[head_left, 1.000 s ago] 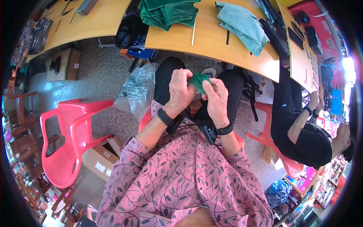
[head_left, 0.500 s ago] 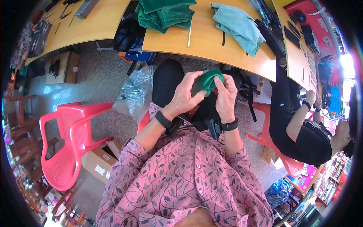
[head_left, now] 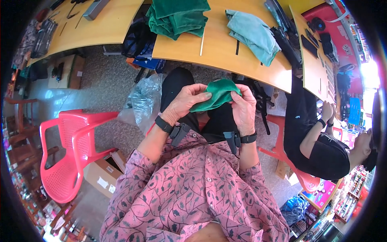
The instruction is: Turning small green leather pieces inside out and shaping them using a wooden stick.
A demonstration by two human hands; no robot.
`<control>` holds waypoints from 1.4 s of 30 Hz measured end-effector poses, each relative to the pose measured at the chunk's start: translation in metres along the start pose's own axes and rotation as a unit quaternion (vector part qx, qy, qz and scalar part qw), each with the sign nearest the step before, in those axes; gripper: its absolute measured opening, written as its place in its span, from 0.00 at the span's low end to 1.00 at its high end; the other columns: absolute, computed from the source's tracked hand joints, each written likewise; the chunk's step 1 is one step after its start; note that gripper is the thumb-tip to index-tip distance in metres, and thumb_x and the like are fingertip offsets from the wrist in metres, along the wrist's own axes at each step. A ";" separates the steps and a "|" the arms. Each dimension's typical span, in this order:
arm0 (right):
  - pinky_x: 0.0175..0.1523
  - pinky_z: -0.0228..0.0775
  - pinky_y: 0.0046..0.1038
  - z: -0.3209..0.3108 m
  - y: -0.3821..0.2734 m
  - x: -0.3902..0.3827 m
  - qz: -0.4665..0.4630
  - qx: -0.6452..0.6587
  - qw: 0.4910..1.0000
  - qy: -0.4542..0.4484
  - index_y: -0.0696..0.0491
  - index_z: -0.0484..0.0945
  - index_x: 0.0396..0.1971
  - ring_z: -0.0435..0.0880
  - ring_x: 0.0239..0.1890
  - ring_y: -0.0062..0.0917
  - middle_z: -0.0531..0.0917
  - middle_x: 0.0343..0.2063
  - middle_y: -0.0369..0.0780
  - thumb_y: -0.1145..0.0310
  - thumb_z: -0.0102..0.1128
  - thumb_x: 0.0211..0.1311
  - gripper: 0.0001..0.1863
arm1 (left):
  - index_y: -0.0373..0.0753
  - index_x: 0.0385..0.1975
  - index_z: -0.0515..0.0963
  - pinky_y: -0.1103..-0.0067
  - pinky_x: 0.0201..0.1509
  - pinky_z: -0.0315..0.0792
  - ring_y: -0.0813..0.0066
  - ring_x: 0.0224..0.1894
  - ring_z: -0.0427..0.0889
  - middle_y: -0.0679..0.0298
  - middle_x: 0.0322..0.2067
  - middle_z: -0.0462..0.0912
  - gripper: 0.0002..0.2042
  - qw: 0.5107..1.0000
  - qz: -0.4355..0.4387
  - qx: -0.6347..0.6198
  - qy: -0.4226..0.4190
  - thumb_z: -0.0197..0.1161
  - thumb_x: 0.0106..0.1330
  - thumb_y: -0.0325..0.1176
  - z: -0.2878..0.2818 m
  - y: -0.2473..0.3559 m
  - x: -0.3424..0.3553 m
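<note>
A small piece of dark green velvety cloth (head_left: 219, 95) is stretched between my two hands above my lap. My left hand (head_left: 189, 99) pinches its left end between thumb and fingers. At the cloth's right end, my right hand (head_left: 243, 105) grips the edge, thumb on top. The underside of the cloth and some fingertips behind it are hidden. Beyond my hands, on the table (head_left: 181, 50), lies a stack of folded green velvety cloth (head_left: 177, 18). To the right of that stack is a folded pale blue-green cloth (head_left: 252, 34).
Left of me stands a pink plastic chair (head_left: 66, 157) beside an open cardboard box (head_left: 100, 175). A clear plastic bag (head_left: 143, 101) rests by my left knee. Dark umbrella-like bundles (head_left: 286, 46) lie on the table's right part. Another person (head_left: 322, 149) in black sits at right.
The cloth has gone from bunched up to spread wider and flatter. My left hand has moved a little left and now holds the cloth's left end. The other person's hands have shifted slightly.
</note>
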State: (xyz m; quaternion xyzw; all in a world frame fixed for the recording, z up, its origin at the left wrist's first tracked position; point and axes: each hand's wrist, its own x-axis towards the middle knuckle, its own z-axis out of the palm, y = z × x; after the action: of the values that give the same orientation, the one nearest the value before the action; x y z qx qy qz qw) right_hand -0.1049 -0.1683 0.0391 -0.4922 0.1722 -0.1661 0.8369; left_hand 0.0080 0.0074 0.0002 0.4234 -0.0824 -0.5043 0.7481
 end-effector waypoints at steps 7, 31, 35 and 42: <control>0.50 0.68 0.20 0.003 -0.014 -0.002 0.043 -0.017 0.998 -0.050 0.59 0.77 0.43 0.78 0.43 0.16 0.81 0.41 0.34 0.76 0.62 0.61 0.11 | 0.38 0.38 0.75 0.83 0.46 0.76 0.82 0.41 0.80 0.65 0.41 0.82 0.12 0.998 0.054 0.003 -0.013 0.71 0.58 0.24 -0.010 -0.006 0.003; 0.48 0.70 0.19 0.008 -0.009 -0.005 0.011 -0.137 0.990 0.008 0.57 0.76 0.46 0.77 0.40 0.17 0.80 0.39 0.34 0.78 0.66 0.56 0.16 | 0.36 0.43 0.76 0.86 0.45 0.74 0.85 0.40 0.78 0.71 0.37 0.79 0.10 0.990 0.124 0.042 0.052 0.65 0.62 0.22 0.003 0.006 -0.001; 0.49 0.71 0.21 0.009 -0.002 -0.004 0.043 -0.179 0.983 -0.003 0.60 0.75 0.50 0.78 0.42 0.17 0.81 0.39 0.36 0.71 0.65 0.58 0.20 | 0.37 0.38 0.77 0.87 0.41 0.73 0.86 0.38 0.76 0.72 0.35 0.77 0.09 0.976 0.178 0.101 0.075 0.66 0.60 0.20 0.005 -0.004 0.000; 0.50 0.71 0.19 0.001 0.010 -0.002 0.046 -0.133 0.990 0.022 0.59 0.76 0.47 0.78 0.43 0.16 0.81 0.41 0.35 0.79 0.59 0.60 0.14 | 0.34 0.31 0.82 0.83 0.40 0.75 0.79 0.38 0.80 0.63 0.41 0.77 0.06 0.908 0.273 0.302 0.103 0.70 0.53 0.21 0.014 -0.001 0.000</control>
State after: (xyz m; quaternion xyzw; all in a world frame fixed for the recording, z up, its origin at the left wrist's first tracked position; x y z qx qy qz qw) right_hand -0.1050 -0.1618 0.0313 -0.5867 0.2335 -0.1133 0.7671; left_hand -0.0006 -0.0003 0.0088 0.6393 -0.2657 -0.1850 0.6975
